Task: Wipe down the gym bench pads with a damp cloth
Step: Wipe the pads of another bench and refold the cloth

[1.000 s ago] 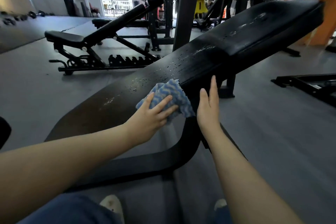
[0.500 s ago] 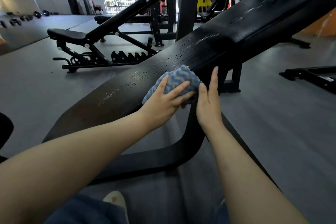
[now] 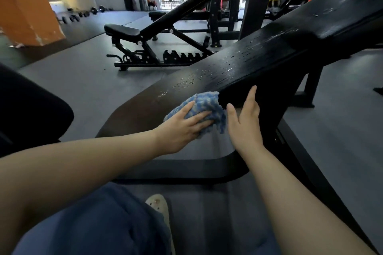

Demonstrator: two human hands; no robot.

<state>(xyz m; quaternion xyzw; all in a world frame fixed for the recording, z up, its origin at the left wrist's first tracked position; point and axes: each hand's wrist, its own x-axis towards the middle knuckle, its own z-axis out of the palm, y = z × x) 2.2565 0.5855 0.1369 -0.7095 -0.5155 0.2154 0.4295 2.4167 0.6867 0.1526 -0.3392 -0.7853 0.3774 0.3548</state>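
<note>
A long black bench pad [image 3: 228,68] slopes up from the lower middle to the top right, with water droplets on its top. A blue-and-white cloth [image 3: 207,103] lies bunched on the pad's near edge. My left hand [image 3: 182,128] presses flat on the cloth with fingers spread over it. My right hand [image 3: 244,122] rests open against the pad's side face, just right of the cloth, fingers pointing up.
A second black adjustable bench [image 3: 157,33] stands on the grey floor behind. Dumbbells [image 3: 83,14] line the far left by an orange pillar [image 3: 22,6]. A black rack upright [image 3: 255,0] rises behind the pad. My shoe [image 3: 157,205] is on the floor below.
My left hand slid the cloth up the pad, then back down toward the near end. The right hand stayed against the pad's side. The camera turned left.
</note>
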